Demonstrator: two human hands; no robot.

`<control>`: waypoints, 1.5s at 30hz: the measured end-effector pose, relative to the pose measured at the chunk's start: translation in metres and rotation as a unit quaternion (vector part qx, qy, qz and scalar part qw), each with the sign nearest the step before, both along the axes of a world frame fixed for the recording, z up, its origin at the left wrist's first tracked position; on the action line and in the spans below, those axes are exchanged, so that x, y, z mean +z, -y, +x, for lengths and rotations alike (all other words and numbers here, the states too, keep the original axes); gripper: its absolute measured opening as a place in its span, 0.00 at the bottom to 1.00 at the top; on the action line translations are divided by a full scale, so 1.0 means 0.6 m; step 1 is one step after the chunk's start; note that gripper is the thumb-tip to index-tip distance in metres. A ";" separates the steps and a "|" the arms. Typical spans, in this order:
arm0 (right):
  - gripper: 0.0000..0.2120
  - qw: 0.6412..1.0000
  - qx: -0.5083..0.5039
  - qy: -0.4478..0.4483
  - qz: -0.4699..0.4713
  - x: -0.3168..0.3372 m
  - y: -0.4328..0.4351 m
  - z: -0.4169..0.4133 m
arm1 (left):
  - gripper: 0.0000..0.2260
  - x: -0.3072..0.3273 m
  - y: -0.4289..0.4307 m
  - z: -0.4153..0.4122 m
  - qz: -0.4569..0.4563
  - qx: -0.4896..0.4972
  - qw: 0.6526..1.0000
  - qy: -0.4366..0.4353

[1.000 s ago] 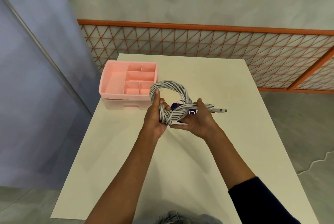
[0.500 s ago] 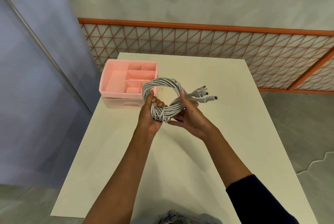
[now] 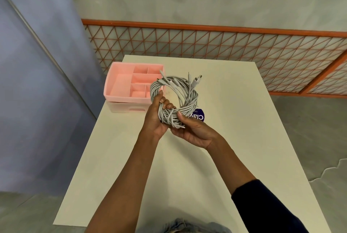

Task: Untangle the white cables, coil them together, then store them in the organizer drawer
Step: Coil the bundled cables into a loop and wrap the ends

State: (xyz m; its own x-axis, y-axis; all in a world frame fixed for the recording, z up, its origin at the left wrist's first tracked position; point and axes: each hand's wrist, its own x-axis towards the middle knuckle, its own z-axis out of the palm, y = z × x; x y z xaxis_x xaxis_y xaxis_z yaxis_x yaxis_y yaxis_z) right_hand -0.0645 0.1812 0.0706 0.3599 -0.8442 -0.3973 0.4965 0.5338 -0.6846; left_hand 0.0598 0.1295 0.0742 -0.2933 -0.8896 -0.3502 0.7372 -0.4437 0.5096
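Observation:
A ring-shaped coil of white cables is held upright above the white table, with several plug ends sticking up at its top right. My left hand grips the coil's lower left side. My right hand holds the bottom of the coil from below, thumb pressed on the bundle. The pink organizer with its open divided top tray stands at the table's far left, just behind and left of the coil. A clear drawer front shows beneath the pink tray.
A dark blue label with white letters lies on the table behind my right hand. An orange lattice fence runs behind the table. A blue-grey wall panel stands to the left. Grey floor shows at the right.
The coil has been turned upright and shifted slightly left toward the organizer. The plug ends swung from pointing right to pointing up. The blue label has come back into view.

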 end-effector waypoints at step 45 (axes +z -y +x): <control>0.11 0.988 -0.118 -0.088 0.056 0.026 0.026 0.003 | 0.20 -0.012 -0.003 0.025 0.068 0.032 0.997 -0.014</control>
State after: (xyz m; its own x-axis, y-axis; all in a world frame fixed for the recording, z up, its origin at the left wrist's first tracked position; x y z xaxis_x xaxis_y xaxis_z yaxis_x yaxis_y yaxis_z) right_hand -0.0628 0.1657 0.0861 0.0760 -0.8438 -0.5313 0.4949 0.4945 -0.7145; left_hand 0.0749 0.1314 0.0672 -0.2499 -0.8516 -0.4609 0.7793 -0.4594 0.4263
